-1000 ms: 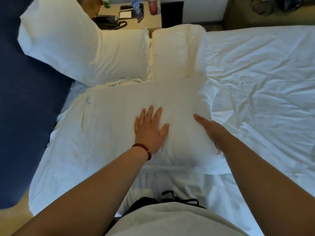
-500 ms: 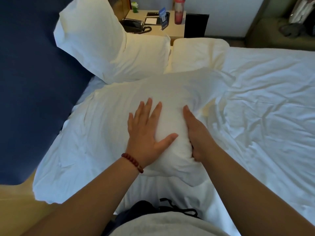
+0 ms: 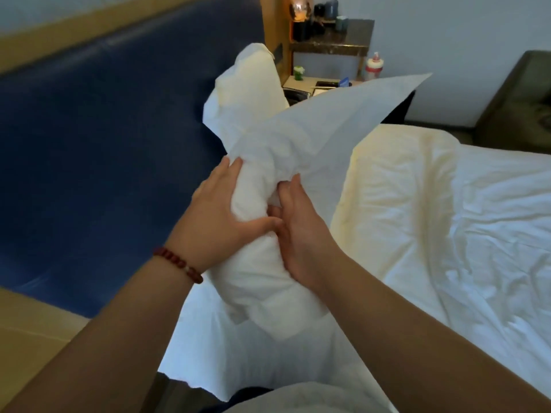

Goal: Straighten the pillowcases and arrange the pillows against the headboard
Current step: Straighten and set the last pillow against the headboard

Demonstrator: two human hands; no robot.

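Both hands clasp the pillow (image 3: 259, 281) at its squeezed middle. The left hand (image 3: 222, 222) wraps it from the left, with the thumb lying across the front and the fingers reaching up along the side. The right hand (image 3: 301, 234) grips it from the right, fingers curled into the fabric, and its fingertips meet the left thumb. The pillow is held up off the bed, in front of the person, with its bulk bunched into a thick roll that hangs below the hands. The loose end of its pillowcase (image 3: 351, 114) spreads out flat and pointed toward the upper right.

A bracelet (image 3: 179, 263) of dark red beads circles the left wrist. Behind the held pillow, an upright pillow (image 3: 247, 93) leans against the navy headboard (image 3: 104, 129). To the right, a flat pillow (image 3: 396, 180) of creamy tone lies on the bed, next to the wrinkled white sheet (image 3: 477, 234).

Farther back, a nightstand (image 3: 301, 83) carries a dark telephone (image 3: 293, 93), a small green and white ornament (image 3: 298, 72) and a red-and-white bottle (image 3: 374, 67). A dark shelf (image 3: 331, 46) with blurred objects hangs above it. A dark armchair (image 3: 521, 99) stands at the far right, beyond the bed.
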